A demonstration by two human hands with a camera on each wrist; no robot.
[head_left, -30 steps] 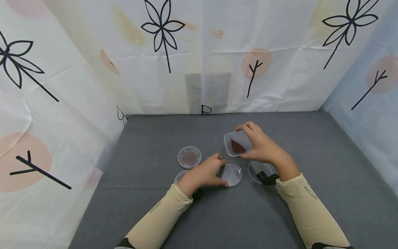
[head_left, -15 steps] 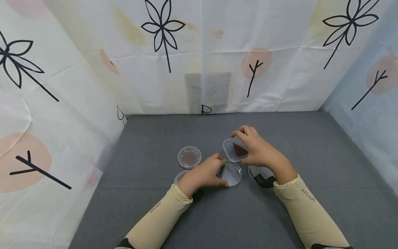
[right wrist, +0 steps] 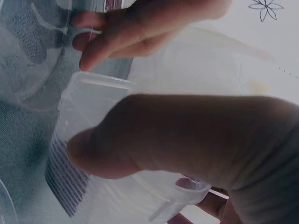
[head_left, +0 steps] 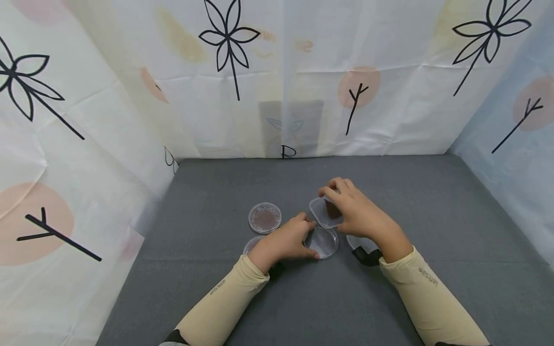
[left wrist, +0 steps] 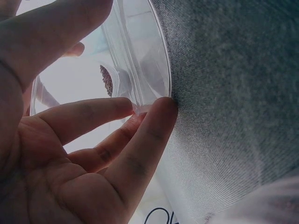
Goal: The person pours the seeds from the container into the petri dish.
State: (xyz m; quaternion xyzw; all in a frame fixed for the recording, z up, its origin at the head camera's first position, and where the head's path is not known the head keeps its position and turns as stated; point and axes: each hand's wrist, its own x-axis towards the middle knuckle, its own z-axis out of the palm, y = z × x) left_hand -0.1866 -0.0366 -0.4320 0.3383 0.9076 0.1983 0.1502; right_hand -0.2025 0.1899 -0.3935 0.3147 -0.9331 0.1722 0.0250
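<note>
Thumb and fingers of my left hand span the rim of a clear petri dish standing on the cloth. My right hand grips a clear square plastic tub, tilted toward the left at the dish's far side. Dark reddish-brown granules are heaped inside the tub, partly hidden behind the right fingers. In the left wrist view, fingertips press the dish's side wall. In the right wrist view, the thumb lies along the tub's wall, whose rim points toward the dish.
A petri dish with brown grains lies left of the hands. Another dish is mostly hidden by the left wrist. A third dish lies under the right wrist, beside a black strap. Grey cloth covers the table.
My right hand has brought the tub lower and nearer to the dish, tipping it more to the left. The left hand has stayed on the dish.
</note>
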